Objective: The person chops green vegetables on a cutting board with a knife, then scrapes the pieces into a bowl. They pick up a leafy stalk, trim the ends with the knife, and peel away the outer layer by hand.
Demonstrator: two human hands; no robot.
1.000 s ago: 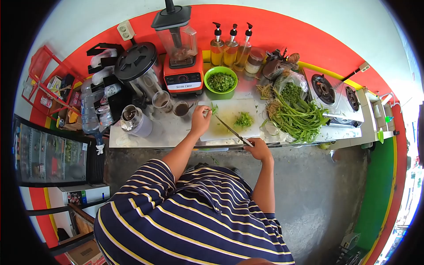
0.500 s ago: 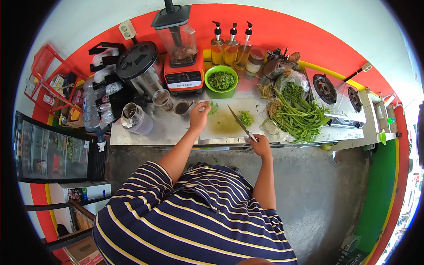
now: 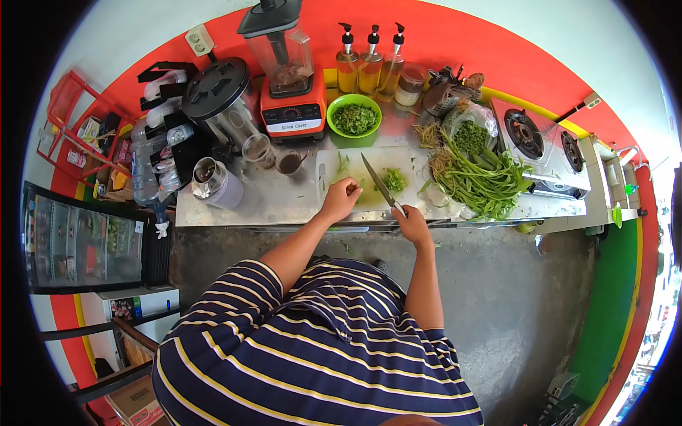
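My right hand (image 3: 413, 226) grips a kitchen knife (image 3: 378, 180) by its light handle, the blade slanting up and left over a white cutting board (image 3: 330, 157). My left hand (image 3: 342, 199) is over the board's near left part, fingers pinched together; what they hold, if anything, is too small to make out. A small pile of chopped greens (image 3: 393, 179) lies just right of the blade. Thin green leaf pieces (image 3: 343, 163) rest at the board's upper left, beyond my left hand. Behind the board stands a green bowl (image 3: 331, 112) full of chopped leaves.
Right of the board lies a heap of leafy greens with roots (image 3: 483, 184) beside a bag of chopped greens (image 3: 470, 136). A stove (image 3: 543, 138) stands farther right. A red blender (image 3: 291, 106), oil pump bottles (image 3: 369, 67), cups (image 3: 290, 163) and a steel container (image 3: 220, 99) line the back and left.
My left hand has moved right and toward the near edge, away from the leaf pieces, with its fingers curled. The knife stays over the board in my right hand. The view has shifted slightly.
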